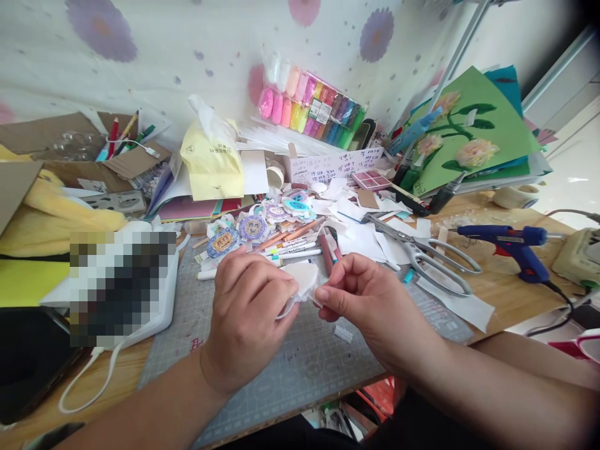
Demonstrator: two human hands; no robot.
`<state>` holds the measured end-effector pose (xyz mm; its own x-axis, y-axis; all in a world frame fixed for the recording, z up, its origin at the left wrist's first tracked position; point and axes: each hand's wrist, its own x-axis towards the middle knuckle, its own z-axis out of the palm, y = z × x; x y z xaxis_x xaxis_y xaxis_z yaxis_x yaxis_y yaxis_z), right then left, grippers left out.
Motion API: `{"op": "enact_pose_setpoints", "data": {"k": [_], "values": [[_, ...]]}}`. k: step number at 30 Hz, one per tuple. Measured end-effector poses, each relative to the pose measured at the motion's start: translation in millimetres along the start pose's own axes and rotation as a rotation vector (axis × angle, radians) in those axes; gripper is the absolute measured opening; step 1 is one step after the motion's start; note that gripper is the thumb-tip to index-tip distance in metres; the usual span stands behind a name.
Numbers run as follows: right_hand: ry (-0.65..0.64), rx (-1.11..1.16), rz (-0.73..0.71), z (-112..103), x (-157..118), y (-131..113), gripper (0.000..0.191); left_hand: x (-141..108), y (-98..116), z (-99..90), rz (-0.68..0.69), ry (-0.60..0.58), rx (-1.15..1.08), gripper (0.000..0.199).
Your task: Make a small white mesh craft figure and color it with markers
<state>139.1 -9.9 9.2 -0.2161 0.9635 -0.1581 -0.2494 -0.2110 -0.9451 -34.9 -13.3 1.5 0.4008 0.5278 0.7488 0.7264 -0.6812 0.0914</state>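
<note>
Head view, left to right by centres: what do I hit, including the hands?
Yellow fuzzy item → left hand → white piece → right hand → scissors → blue glue gun.

Mat (173, 369) on table (497, 234), left hand (248, 312) and right hand (375, 306) above it side by side, handled piece (302, 275) between them; patches (253, 228) and markers (295, 250) right behind the hands, paper scraps (354, 240) to the right of those. Scissors (405, 240) behind the right hand, glue gun (515, 240) further right, tape roll (515, 195) behind the gun. Back row, left to right: tissue pack (210, 165), note-covered box (328, 165) with clay pack (312, 103) behind it, card sheets (506, 128).
</note>
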Motion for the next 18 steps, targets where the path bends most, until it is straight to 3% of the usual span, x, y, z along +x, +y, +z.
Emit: {"op": "enact_pose_setpoints", "data": {"k": [8,13,15,18], "values": [[0.007,-0.131,-0.002,-3,3,8,0.028,1,4,-0.8,-0.009,0.0,0.029,0.016],[-0.015,-0.217,-0.08,-5,0,7,0.026,-1,1,1.2,-0.041,-0.023,0.01,0.013],[-0.001,-0.256,-0.165,-12,1,3,0.024,-2,-3,3.8,-0.15,-0.031,-0.069,0.011],[0.027,-0.48,-0.315,-30,5,-6,0.017,-2,-11,9.5,-0.586,-0.073,-0.347,0.012]]}}
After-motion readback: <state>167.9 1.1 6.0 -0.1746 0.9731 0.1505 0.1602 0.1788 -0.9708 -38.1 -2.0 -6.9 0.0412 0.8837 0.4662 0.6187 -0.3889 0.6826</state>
